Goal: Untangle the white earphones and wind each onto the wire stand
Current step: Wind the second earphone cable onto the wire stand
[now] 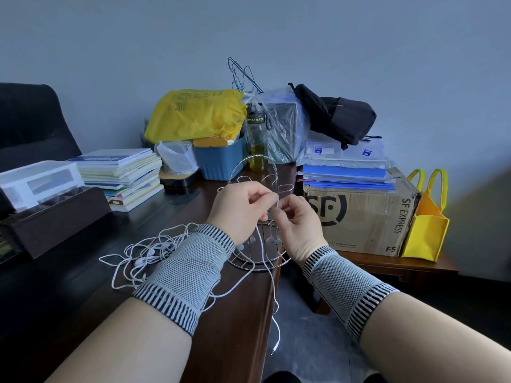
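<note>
Where both hands (243,208) pinch it: thin white earphone cord (272,275) (plug dangling) before the wire stand (258,265).

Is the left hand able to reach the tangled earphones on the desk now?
Probably yes, but not freely. The tangle lies just beside the left wrist with nothing between, yet the left hand is pinching a cord at the wire stand and would have to release it first.
</note>
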Motion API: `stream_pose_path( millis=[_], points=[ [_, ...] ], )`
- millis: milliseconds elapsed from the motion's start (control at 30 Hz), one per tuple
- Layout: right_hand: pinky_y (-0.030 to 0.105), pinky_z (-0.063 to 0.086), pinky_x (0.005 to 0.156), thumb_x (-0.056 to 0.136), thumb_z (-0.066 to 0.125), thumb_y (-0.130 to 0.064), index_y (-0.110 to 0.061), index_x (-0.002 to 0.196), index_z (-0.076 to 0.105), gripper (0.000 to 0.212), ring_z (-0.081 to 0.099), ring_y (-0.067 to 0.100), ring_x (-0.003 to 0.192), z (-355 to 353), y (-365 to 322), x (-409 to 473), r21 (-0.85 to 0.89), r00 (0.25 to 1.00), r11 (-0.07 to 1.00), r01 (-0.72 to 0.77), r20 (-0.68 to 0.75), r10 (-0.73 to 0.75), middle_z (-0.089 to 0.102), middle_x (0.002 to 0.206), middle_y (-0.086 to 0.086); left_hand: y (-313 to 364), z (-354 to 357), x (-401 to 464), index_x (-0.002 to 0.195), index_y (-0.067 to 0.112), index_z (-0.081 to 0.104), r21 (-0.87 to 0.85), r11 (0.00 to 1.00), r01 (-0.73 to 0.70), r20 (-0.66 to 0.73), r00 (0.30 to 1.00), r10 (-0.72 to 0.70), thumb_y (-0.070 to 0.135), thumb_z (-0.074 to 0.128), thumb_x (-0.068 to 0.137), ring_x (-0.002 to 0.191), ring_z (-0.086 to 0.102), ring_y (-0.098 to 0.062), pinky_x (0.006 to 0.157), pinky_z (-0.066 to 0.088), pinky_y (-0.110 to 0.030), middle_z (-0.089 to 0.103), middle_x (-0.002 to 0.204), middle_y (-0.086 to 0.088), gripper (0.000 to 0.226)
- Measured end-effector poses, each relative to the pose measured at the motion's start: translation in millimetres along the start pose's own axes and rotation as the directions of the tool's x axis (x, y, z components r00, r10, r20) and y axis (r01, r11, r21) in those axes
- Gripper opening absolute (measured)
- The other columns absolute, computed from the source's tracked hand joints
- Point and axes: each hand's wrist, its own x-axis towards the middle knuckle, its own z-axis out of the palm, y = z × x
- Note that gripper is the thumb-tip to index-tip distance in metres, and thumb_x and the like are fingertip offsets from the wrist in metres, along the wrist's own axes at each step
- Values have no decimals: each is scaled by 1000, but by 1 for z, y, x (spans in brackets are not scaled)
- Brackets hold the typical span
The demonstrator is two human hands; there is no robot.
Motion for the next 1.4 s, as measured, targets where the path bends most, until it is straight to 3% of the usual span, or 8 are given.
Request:
stream_pose_path(
  millis=[167, 300, 533, 733, 867, 1033, 1200, 1400],
  points=[
    [14, 37, 51, 93, 57, -18, -26, 68, 50, 27, 48, 1, 52, 0, -1, 1, 42, 997, 996, -73, 3, 73, 52, 67, -5, -4, 1, 1, 79, 33, 68, -43, 997, 61, 27, 998, -60, 28, 60, 94, 55, 64, -2, 57, 57, -30, 68, 65, 10, 18],
    [10, 34, 36, 95, 52, -14, -16, 70, 53, 25, 44, -3, 36, 0, -7, 3, 158, 980, 967, -198, 24, 197, 50, 59, -1, -4, 2, 2, 67, 25, 70, 198, 963, 185, -121, 979, -163, 36, 58, 93, 56, 68, -8, 55, 60, -34, 70, 63, 7, 30],
    [34, 45, 61, 88, 55, -18, -11, 70, 64, 21, 51, 17, 61, 7, -8, 12, 178, 940, 924, -337, 22, 339, 62, 66, 4, -13, 6, -1, 65, 14, 71, 408, 887, 216, -129, 975, -178, 37, 48, 96, 64, 69, -16, 66, 60, -36, 71, 65, 0, 45],
    [35, 42, 59, 88, 51, -20, -1, 76, 63, 26, 47, 20, 59, 12, -9, 14, 145, 928, 918, -370, 11, 372, 55, 63, 6, -21, 18, -7, 63, 12, 70, 316, 903, 292, -182, 952, -244, 40, 44, 96, 64, 68, -22, 67, 58, -36, 70, 63, -1, 50],
    [37, 44, 59, 90, 51, -25, 2, 76, 64, 32, 46, 19, 57, 13, -9, 15, 106, 925, 921, -376, -10, 379, 54, 60, 5, -21, 28, -9, 54, 15, 68, -45, 927, 372, -238, 897, -372, 32, 50, 93, 59, 68, -27, 65, 60, -42, 69, 56, -6, 47],
    [36, 46, 60, 90, 54, -27, 5, 75, 66, 36, 49, 21, 58, 11, -9, 17, 83, 916, 914, -398, -21, 401, 57, 61, 9, -10, 29, -11, 57, 16, 65, -349, 816, 461, -189, 818, -543, 21, 55, 94, 36, 52, -7, 68, 61, -45, 66, 49, 1, 39],
    [45, 55, 72, 85, 61, -29, 2, 72, 65, 33, 57, 25, 62, 10, -7, 17, 148, 906, 899, -411, -42, 421, 69, 73, 16, -15, 27, -18, 60, 13, 68, -217, 888, 405, -149, 885, -440, 32, 50, 89, 63, 69, -22, 71, 60, -44, 71, 61, -4, 40],
    [43, 59, 72, 81, 66, -20, -9, 73, 64, 14, 69, 28, 74, 6, -4, 11, 163, 937, 929, -333, -55, 346, 71, 75, 10, -17, 26, -20, 74, -5, 66, -15, 944, 328, -155, 932, -327, 34, 46, 84, 75, 65, -35, 70, 55, -47, 71, 78, -19, 44]
  ],
)
